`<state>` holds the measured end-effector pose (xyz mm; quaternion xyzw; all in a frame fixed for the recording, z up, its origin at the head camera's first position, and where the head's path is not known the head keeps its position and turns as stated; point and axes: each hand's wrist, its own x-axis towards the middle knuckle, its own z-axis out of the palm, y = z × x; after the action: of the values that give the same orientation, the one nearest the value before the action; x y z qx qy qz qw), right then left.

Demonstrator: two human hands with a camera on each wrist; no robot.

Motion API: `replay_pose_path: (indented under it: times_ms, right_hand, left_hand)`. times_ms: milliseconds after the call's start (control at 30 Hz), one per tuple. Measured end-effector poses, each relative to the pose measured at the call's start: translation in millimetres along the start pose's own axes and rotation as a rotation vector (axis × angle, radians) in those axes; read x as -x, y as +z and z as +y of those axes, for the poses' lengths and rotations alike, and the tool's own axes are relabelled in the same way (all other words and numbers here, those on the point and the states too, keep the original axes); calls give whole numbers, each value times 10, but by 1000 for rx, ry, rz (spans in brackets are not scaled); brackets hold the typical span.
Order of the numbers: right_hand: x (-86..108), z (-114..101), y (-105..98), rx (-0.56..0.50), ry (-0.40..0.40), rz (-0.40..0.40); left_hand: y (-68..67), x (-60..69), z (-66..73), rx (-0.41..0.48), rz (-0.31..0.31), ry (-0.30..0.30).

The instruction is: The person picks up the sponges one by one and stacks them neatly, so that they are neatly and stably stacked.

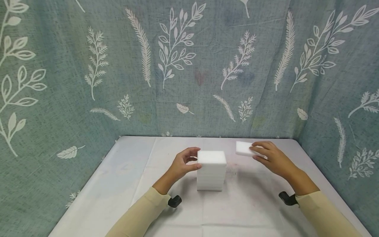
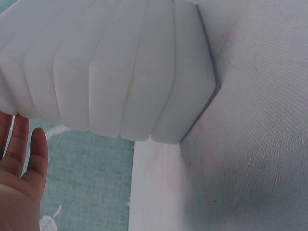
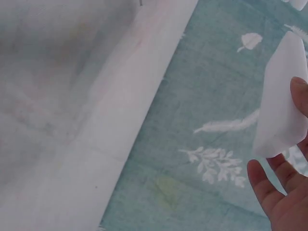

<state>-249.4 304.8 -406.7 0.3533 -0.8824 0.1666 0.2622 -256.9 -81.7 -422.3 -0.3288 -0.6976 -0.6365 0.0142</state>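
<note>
A squared stack of white sponges (image 1: 211,176) stands upright on the table, its layers flush; in the left wrist view the stacked sponges (image 2: 115,91) fill the upper left. My left hand (image 1: 183,161) holds the stack's left side near the top, thumb at the front edge and fingers toward the back. Fingertips of the left hand (image 2: 21,178) touch a side of the upper layers. To the right, my right hand (image 1: 272,158) pinches a single white sponge (image 1: 243,148) above the table, apart from the stack. The right wrist view shows this sponge (image 3: 281,103) between thumb and fingers.
A white cloth covers the table (image 1: 251,210). Grey-green curtains (image 1: 189,95) with white leaf prints hang behind it and at both sides. Black wrist-mounted pieces (image 1: 174,201) stick out by both sleeves.
</note>
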Motion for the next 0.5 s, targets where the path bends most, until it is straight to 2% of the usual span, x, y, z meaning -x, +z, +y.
replay_pose_path:
  times_ms: [300, 500]
  right_hand:
    - [-112, -90, -37, -23, -85, 35]
    - [-177, -134, -36, -25, -110, 48]
  left_hand:
    - [-1, 4, 15, -8, -7, -4]
    - [0, 15, 17, -8, -4, -16]
